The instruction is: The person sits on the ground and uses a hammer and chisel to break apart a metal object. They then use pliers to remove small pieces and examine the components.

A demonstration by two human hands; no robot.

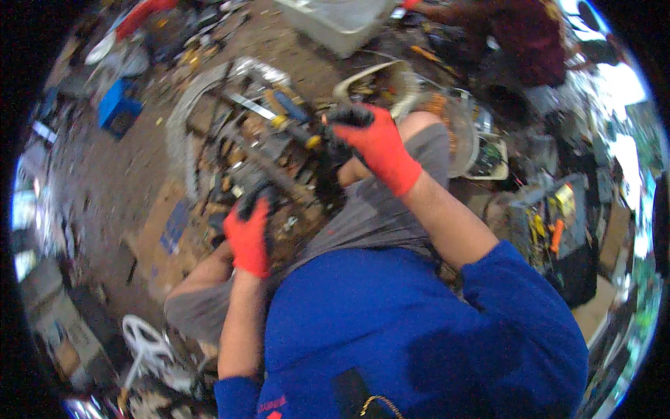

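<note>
My left hand [249, 234], in a red glove with dark fingers, is low over a heap of metal scrap [241, 150]. Its fingertips blur into the dark pieces, so I cannot tell whether it grips one. A long brownish bar [269, 164] slants across the heap beyond that hand. Higher and to the right, my right hand [373, 143], gloved alike, has its dark fingers curled closed above my knee. What they hold, if anything, is too smeared to name. Next to it on the heap lie a blue-handled tool [289, 105] and a small yellow piece [313, 142].
Beyond my right hand stand a cream tub [387, 77] of scrap and a clear round container [460, 140] with orange-brown bits. A grey metal basin [342, 28] is at the far side. Another person [523, 42] works at the far right. A blue box [118, 108] sits left.
</note>
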